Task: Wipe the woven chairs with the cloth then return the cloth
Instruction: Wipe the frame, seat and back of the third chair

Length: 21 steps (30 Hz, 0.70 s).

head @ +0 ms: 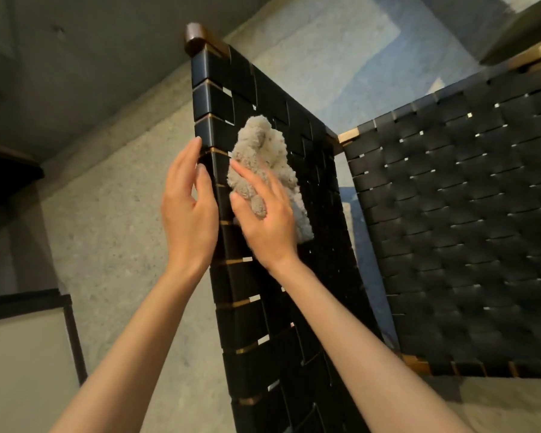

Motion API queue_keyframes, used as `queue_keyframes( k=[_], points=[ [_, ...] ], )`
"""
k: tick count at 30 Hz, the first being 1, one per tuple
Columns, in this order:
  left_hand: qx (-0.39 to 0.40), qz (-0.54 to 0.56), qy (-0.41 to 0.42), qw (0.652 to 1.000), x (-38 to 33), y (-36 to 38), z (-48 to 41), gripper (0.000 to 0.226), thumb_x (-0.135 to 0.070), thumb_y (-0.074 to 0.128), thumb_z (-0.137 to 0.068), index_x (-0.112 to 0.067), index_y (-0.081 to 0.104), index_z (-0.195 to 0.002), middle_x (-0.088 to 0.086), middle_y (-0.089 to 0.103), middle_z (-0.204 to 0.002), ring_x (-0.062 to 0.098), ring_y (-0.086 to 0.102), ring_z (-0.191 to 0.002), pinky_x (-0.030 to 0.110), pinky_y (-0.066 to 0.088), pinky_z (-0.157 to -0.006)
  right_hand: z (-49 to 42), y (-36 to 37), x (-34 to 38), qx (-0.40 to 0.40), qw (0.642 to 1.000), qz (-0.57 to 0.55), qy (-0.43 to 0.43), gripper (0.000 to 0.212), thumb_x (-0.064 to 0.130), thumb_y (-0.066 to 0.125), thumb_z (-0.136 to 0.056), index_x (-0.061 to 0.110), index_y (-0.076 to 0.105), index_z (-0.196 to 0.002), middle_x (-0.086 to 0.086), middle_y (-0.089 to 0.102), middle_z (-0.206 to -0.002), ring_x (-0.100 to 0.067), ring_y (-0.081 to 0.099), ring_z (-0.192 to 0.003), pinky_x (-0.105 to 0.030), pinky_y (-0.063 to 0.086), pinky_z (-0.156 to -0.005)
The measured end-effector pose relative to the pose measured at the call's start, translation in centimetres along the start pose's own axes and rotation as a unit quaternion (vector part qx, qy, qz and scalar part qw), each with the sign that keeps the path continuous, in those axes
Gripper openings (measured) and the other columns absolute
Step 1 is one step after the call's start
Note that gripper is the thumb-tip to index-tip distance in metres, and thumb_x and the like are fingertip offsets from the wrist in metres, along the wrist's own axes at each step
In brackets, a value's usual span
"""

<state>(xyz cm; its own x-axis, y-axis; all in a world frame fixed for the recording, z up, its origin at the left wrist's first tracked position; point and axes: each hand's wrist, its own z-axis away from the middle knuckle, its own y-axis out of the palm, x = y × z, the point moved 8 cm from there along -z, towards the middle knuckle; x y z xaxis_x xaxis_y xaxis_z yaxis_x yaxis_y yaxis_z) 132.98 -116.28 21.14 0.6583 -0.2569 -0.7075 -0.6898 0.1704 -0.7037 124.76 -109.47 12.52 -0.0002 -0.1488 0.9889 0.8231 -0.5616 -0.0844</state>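
Right hand [264, 220] presses the cloth [264, 160] flat against the woven back [294, 245] of the near chair, fingers mostly straight and spread, index laid across the cloth, thumb out to the left. Not a closed grasp as far as I can see, more a palm-and-finger press; a tuft of cloth pokes out between the fingers. Cloth is a fluffy beige bundle, sitting on the upper-middle part of the black strap weave, just inside the left edge.

Left hand [188, 207] is on that left edge of the chair back, fingers extended up along the wrapped side rail [214, 170], thumb toward the front face (whether the thumb actually clamps the rail I can't tell). Nothing held in it.

Second woven chair [456, 229] stands just to the right, same black weave, wooden frame corners showing. Concrete-looking wall [113, 214] behind, blue patterned rug [341, 73] past the chairs
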Motion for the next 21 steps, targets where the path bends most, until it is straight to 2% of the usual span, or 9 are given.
queue_keyframes(
  k=[2,5,8,10,13,16,18,21],
  points=[
    [0.013,-0.020,0.012,1.000,-0.1,0.4,-0.7,0.041,-0.018,0.037,-0.102,-0.017,0.040,-0.143,-0.005,0.037,-0.149,-0.003,0.029,-0.135,0.007,0.022,-0.109,-1.0,-0.1,0.3,0.001,1.000,0.009,-0.021,0.045,0.056,0.038,-0.086,0.051,0.045,-0.131,0.004,0.037,-0.151,-0.013,0.020,-0.144,-0.039,0.025,-0.112],
    [0.035,-0.054,0.025,0.998,-0.2,1.2,-1.3,0.046,-0.022,0.037,-0.102,-0.020,0.031,-0.147,-0.008,0.023,-0.156,-0.004,0.018,-0.140,0.008,0.015,-0.111,-1.3,-0.9,-2.2,-0.040,0.999,-0.020,-0.016,0.030,0.045,0.047,-0.090,0.056,0.043,-0.118,-0.005,0.044,-0.144,-0.012,0.031,-0.136,-0.030,0.032,-0.105],
    [0.052,-0.096,0.048,0.993,-0.4,2.1,-1.3,0.053,-0.021,0.041,-0.101,-0.020,0.022,-0.151,-0.010,0.010,-0.159,-0.002,0.009,-0.142,0.002,0.008,-0.107,-1.6,-2.2,-8.1,-0.068,0.995,-0.029,0.067,0.037,0.048,0.049,-0.091,0.040,0.052,-0.127,-0.005,0.052,-0.135,-0.016,0.048,-0.124,-0.037,0.047,-0.098],
    [0.057,-0.105,0.058,0.991,-0.5,2.5,-1.4,0.056,-0.017,0.042,-0.100,-0.019,0.019,-0.151,-0.010,0.010,-0.159,-0.003,0.008,-0.142,0.004,0.007,-0.110,-1.6,-3.8,-13.1,-0.087,0.984,-0.008,0.157,0.042,0.043,0.049,-0.095,0.025,0.051,-0.134,-0.003,0.051,-0.134,-0.014,0.049,-0.119,-0.032,0.045,-0.096],
    [0.058,-0.095,0.063,0.992,-0.6,3.0,-1.6,0.058,-0.012,0.041,-0.099,-0.017,0.017,-0.152,-0.008,0.016,-0.158,-0.002,0.010,-0.143,0.016,0.010,-0.116,-1.4,-6.5,-20.4,-0.121,0.957,0.005,0.264,0.044,0.042,0.046,-0.097,0.020,0.051,-0.134,-0.006,0.053,-0.130,-0.015,0.051,-0.113,-0.026,0.040,-0.088],
    [0.044,-0.093,0.064,0.993,-0.4,3.0,-1.7,0.058,-0.010,0.042,-0.099,-0.016,0.018,-0.151,-0.007,0.018,-0.158,-0.002,0.012,-0.142,0.013,0.009,-0.115,-1.4,-7.8,-25.4,-0.119,0.934,0.014,0.338,0.051,0.044,0.042,-0.098,0.016,0.044,-0.140,-0.012,0.052,-0.136,-0.028,0.050,-0.123,-0.032,0.040,-0.098],
    [0.039,-0.089,0.067,0.993,-0.4,3.0,-1.7,0.057,-0.009,0.043,-0.099,-0.015,0.020,-0.151,-0.006,0.020,-0.157,-0.002,0.013,-0.142,0.012,0.010,-0.114,-1.5,-8.2,-27.1,-0.125,0.924,0.006,0.361,0.055,0.046,0.040,-0.098,0.014,0.041,-0.143,-0.013,0.049,-0.140,-0.030,0.047,-0.126,-0.039,0.039,-0.106],
    [0.037,-0.082,0.069,0.993,-0.4,3.0,-1.8,0.057,-0.008,0.043,-0.098,-0.014,0.021,-0.150,-0.006,0.021,-0.157,-0.002,0.014,-0.141,0.012,0.011,-0.114,-1.5,-8.5,-26.8,-0.148,0.921,0.013,0.360,0.053,0.044,0.039,-0.099,0.012,0.044,-0.141,-0.014,0.051,-0.138,-0.030,0.048,-0.125,-0.039,0.040,-0.104]
  ],
)
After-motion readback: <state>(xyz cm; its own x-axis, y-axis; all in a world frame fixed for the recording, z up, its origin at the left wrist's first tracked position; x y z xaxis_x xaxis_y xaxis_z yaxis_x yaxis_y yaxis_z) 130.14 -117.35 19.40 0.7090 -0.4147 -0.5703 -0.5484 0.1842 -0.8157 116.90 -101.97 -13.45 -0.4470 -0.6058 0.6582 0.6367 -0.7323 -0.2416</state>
